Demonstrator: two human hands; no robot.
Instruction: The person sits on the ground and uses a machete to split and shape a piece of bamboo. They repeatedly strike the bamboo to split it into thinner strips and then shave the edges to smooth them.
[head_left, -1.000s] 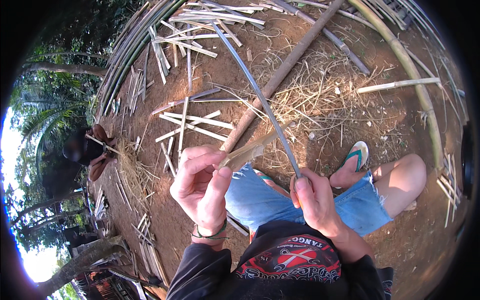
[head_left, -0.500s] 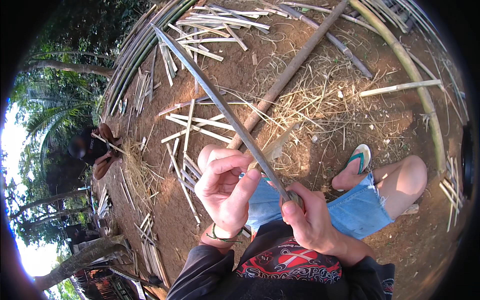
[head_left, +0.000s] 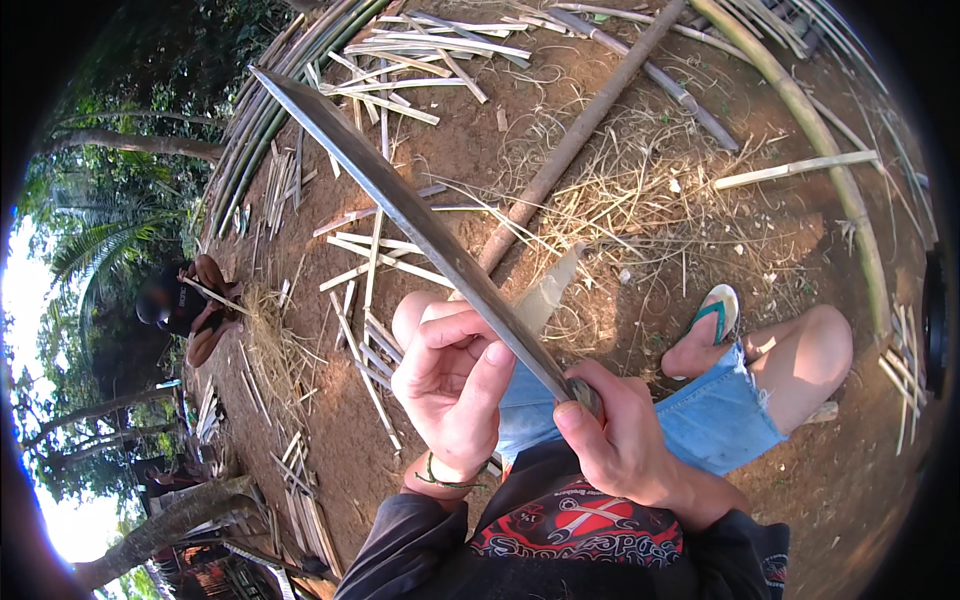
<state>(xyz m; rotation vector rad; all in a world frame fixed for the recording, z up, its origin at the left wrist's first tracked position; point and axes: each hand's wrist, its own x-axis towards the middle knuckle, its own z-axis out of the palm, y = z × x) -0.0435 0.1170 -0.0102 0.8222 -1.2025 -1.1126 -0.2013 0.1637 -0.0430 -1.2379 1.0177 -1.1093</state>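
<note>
My right hand is closed round the short handle of a long machete. Its dark grey blade slants up and to the left across the view. My left hand is closed, fingers curled and thumb bent in, right by the blade near the handle. Between its fingertips and the blade is a thin, pale tan sheet that sticks out beyond the blade's far side. What kind of sheet it is cannot be made out, and the blade hides where the fingertips meet it.
Brown earth carries shavings, a long wooden pole and scattered split bamboo strips. Green bamboo poles lie at upper left. A curved pole runs along the right. Another person crouches at left, holding a strip.
The machete's tip has swung left and slightly down, and its blade has turned to show more of its flat side. The pale sheet shows more broadly. Both hands have barely moved.
</note>
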